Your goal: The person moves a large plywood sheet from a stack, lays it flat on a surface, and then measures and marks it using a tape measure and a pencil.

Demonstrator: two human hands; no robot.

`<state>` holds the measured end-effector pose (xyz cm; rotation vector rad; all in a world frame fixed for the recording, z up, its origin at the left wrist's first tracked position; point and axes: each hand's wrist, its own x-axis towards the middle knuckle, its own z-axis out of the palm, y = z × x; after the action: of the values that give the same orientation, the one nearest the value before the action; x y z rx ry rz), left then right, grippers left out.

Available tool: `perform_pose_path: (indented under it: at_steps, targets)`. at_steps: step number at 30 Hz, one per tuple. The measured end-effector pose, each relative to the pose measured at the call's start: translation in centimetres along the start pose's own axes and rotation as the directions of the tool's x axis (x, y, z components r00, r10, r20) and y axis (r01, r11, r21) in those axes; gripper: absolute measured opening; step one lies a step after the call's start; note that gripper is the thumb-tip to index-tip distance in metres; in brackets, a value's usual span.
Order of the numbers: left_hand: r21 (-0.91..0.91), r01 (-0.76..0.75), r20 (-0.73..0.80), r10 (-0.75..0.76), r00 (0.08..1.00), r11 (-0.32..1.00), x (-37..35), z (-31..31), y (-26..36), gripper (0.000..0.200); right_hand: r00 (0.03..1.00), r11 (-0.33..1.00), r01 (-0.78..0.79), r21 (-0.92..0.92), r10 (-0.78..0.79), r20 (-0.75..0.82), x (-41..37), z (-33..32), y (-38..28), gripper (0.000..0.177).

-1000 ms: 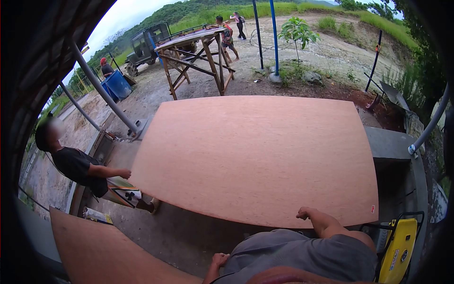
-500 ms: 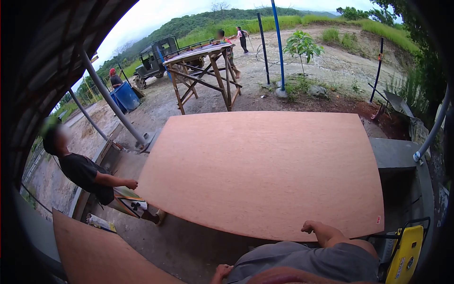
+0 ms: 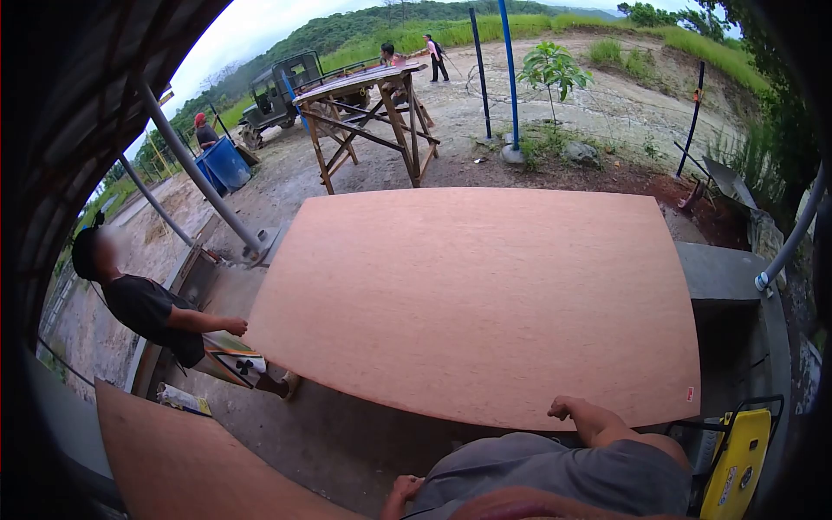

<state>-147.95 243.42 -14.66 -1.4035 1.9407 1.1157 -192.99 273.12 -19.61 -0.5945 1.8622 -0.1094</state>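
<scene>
A large reddish-brown plywood sheet (image 3: 477, 295) lies flat in front of me, with a small red label near its right corner. My right hand (image 3: 568, 407) is over the sheet's near edge, fingers curled closed; whether it touches the wood or holds something small is hidden. Low beside my grey shirt, my left hand (image 3: 406, 488) has its fingers curled in, and its palm cannot be seen. A second plywood sheet (image 3: 191, 459) leans at the lower left, its edge running toward that hand.
A co-worker (image 3: 147, 308) in a dark shirt stands at the big sheet's left end. A yellow machine (image 3: 741, 459) sits at the lower right by a concrete ledge (image 3: 715, 269). Beyond are a wooden trestle table (image 3: 368, 95), blue drum (image 3: 225, 166), vehicle (image 3: 282, 100), poles and several people.
My view has tilted down slightly, so the sheet and background sit higher in the picture. The distant walker has moved a little left. Both my hands keep nearly the same pose.
</scene>
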Motion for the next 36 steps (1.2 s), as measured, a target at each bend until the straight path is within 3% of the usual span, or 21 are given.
perform_pose_path:
  at_steps: [2,5,7,9,11,13,15,17,20,23,24,25,27,29,31,32,34,36]
  targets:
    - [0.028,-0.059,0.020,0.059,0.998,0.998,0.3,-0.1,-0.5,0.052,0.999,0.998,-0.052,0.038,0.052,0.000,-0.6,-0.1,-0.6,0.032]
    - [-0.130,0.017,0.039,-0.012,0.999,0.991,2.7,1.0,-2.1,0.052,0.999,0.999,-0.036,0.021,0.036,-0.007,1.3,0.3,0.5,0.031]
    - [-0.076,0.002,0.025,0.000,1.000,0.997,0.9,0.2,-0.5,0.052,0.995,0.985,0.098,-0.144,-0.095,0.027,4.2,0.9,2.4,0.030]
    - [-0.058,-0.001,0.015,0.002,1.000,0.998,-0.4,-0.4,0.9,0.051,0.917,0.785,0.386,-0.484,-0.385,0.106,7.2,1.6,4.4,0.029]
    - [-0.076,0.009,0.008,-0.009,1.000,0.997,-0.5,-0.6,1.1,0.051,0.853,0.607,0.480,-0.633,-0.493,0.174,7.3,1.5,4.4,0.028]
    - [-0.048,-0.016,0.006,0.016,1.000,0.999,-1.1,-0.9,1.5,0.051,0.936,0.839,0.348,-0.419,-0.338,0.100,7.7,1.7,4.1,0.023]
    - [-0.007,-0.040,0.004,0.040,0.999,0.999,-1.3,-1.0,1.5,0.051,0.962,0.891,0.273,-0.364,-0.253,0.103,7.9,1.6,4.2,0.021]
    - [0.052,-0.062,0.001,0.062,0.998,0.997,-0.7,-0.9,1.1,0.051,0.955,0.819,0.296,-0.492,-0.256,0.148,4.4,0.3,1.9,0.021]
    - [0.036,-0.053,0.006,0.053,0.999,0.998,-1.9,-1.5,2.0,0.051,0.987,0.927,0.158,-0.341,-0.148,0.057,5.9,1.0,2.2,0.021]
    - [-0.033,0.004,0.025,-0.003,1.000,0.999,-3.1,-2.1,3.2,0.051,0.865,0.580,0.472,-0.664,-0.451,0.221,7.8,1.0,3.3,0.026]
    - [-0.018,-0.006,0.015,0.006,1.000,1.000,-3.0,-2.0,3.0,0.051,0.915,0.715,0.400,-0.573,-0.352,0.200,8.3,1.1,3.5,0.016]
    - [-0.002,-0.016,0.005,0.016,1.000,1.000,-2.5,-1.9,2.7,0.051,0.951,0.827,0.308,-0.470,-0.244,0.192,8.8,1.2,3.7,0.021]
    - [0.011,-0.026,-0.004,0.026,1.000,1.000,-1.9,-1.6,2.2,0.052,0.969,0.909,0.216,-0.357,-0.154,0.195,11.5,2.0,5.1,0.035]
    - [0.007,-0.027,-0.002,0.027,1.000,1.000,-1.5,-1.4,1.7,0.052,0.989,0.966,0.102,-0.236,-0.073,0.128,8.4,1.4,3.2,0.016]
    - [-0.009,-0.016,0.011,0.017,1.000,1.000,-1.8,-1.4,1.7,0.053,0.999,0.997,0.011,-0.072,-0.007,0.052,4.5,0.4,1.0,0.018]
    - [-0.017,-0.014,0.013,0.014,1.000,1.000,-1.7,-1.6,1.8,0.054,0.999,0.999,0.011,-0.048,-0.010,0.030,3.9,0.2,0.6,0.027]
    - [-0.011,-0.035,0.007,0.035,0.999,0.999,-0.7,-1.3,0.9,0.055,0.982,0.972,0.187,-0.143,-0.180,0.065,6.4,0.9,2.0,0.025]
    - [0.001,-0.041,0.004,0.041,0.999,0.999,-0.2,-1.5,1.0,0.055,0.917,0.844,0.397,-0.360,-0.381,0.119,7.7,0.7,2.6,0.021]
